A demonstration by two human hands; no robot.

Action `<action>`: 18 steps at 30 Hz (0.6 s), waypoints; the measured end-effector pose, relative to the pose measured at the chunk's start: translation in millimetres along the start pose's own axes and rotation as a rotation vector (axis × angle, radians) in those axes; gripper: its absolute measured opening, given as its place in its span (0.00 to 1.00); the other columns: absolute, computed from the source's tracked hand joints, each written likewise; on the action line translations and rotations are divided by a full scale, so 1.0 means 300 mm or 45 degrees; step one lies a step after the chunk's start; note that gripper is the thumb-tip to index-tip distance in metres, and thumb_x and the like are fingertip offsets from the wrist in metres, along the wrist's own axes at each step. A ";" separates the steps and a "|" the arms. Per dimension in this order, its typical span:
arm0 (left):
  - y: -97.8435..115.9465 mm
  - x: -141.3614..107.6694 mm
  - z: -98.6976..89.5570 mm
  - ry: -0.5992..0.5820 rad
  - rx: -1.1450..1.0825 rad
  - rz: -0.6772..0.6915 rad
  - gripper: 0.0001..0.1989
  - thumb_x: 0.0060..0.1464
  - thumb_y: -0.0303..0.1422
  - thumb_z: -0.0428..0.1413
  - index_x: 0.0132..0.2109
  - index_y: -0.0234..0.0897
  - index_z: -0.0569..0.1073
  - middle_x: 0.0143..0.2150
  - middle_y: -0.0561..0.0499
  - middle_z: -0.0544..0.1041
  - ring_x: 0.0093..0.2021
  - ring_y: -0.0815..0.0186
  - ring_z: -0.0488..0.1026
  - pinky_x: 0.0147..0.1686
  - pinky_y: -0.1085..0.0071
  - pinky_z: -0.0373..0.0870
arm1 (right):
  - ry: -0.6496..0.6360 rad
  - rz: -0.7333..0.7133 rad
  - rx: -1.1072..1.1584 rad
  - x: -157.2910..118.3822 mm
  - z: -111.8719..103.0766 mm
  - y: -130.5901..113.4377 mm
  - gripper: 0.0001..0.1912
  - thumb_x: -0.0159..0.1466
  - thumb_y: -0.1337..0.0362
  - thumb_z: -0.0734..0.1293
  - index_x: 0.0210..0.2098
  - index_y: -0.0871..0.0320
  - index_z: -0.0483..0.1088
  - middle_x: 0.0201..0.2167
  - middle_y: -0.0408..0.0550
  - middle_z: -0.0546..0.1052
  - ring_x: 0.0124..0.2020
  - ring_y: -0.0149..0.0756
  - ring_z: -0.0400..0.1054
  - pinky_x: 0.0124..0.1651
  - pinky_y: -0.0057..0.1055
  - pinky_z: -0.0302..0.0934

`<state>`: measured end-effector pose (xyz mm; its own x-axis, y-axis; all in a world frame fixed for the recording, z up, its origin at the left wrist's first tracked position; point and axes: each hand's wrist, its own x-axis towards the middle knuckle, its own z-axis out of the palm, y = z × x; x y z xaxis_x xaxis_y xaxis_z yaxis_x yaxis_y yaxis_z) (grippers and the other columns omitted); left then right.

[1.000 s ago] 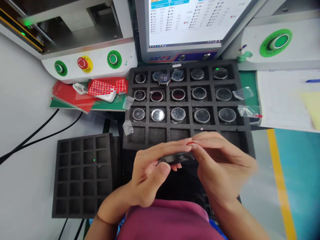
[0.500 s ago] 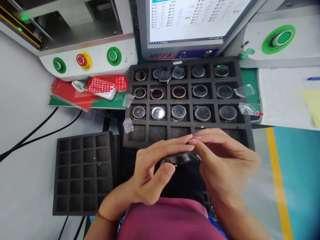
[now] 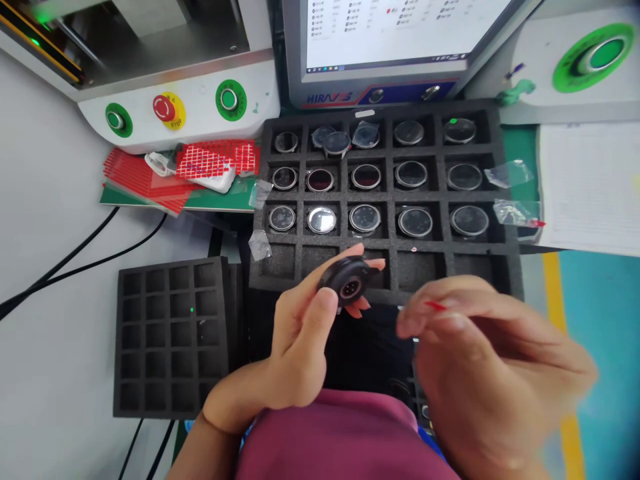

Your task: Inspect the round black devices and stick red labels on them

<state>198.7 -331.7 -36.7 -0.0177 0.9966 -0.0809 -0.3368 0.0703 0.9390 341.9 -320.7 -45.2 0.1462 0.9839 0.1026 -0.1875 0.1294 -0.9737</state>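
My left hand (image 3: 303,333) grips a black round watch body (image 3: 349,283) by its edges, thumb in front and fingers behind. The watch's back is turned towards me, showing a ring with small metal contacts. To the right, my right hand (image 3: 480,360) is closed in a pinch, apart from the watch and slightly blurred. A small red tab (image 3: 435,306) sticks out between its thumb and fingers; whether clear film hangs from it I cannot make out. Beyond both hands lies a black foam tray (image 3: 385,243) with several round watch bodies (image 3: 415,222) in its compartments.
Clear film pieces (image 3: 517,212) cling to the tray's sides. Red-striped sheets (image 3: 145,180) lie at the left on the green bench. A second foam tray (image 3: 173,340) stands lower left. Behind are a monitor (image 3: 390,33), a red stop button (image 3: 164,108) and green buttons (image 3: 229,99).
My right hand has moved away from the watch, right and towards me, with the red tab in its pinch. My left hand has tilted the watch so its back shows.
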 end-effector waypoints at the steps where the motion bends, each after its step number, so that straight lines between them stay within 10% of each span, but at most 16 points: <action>1: 0.000 -0.002 0.006 0.005 0.042 -0.005 0.21 0.73 0.41 0.48 0.63 0.40 0.76 0.56 0.44 0.82 0.40 0.65 0.78 0.42 0.66 0.78 | -0.075 0.043 0.073 -0.003 0.008 -0.007 0.06 0.64 0.71 0.74 0.36 0.53 0.81 0.29 0.41 0.78 0.26 0.27 0.71 0.25 0.24 0.67; 8: -0.015 -0.017 0.013 -0.097 0.365 0.198 0.24 0.74 0.39 0.42 0.70 0.40 0.66 0.66 0.42 0.73 0.63 0.53 0.74 0.64 0.55 0.71 | -0.167 0.408 0.438 0.007 0.080 -0.017 0.03 0.62 0.65 0.77 0.31 0.53 0.81 0.25 0.39 0.77 0.22 0.26 0.73 0.23 0.19 0.72; 18: -0.020 0.006 0.003 -0.133 0.606 0.435 0.25 0.72 0.37 0.46 0.72 0.41 0.63 0.66 0.42 0.73 0.64 0.51 0.73 0.63 0.52 0.73 | -0.124 0.475 0.415 0.021 0.093 -0.032 0.05 0.59 0.64 0.79 0.27 0.51 0.81 0.23 0.40 0.78 0.24 0.24 0.73 0.31 0.15 0.72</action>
<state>201.5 -330.2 -42.2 0.0501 0.9635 0.2629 0.1314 -0.2673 0.9546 317.6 -312.2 -29.6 -0.0769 0.9754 -0.2066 -0.5057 -0.2167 -0.8351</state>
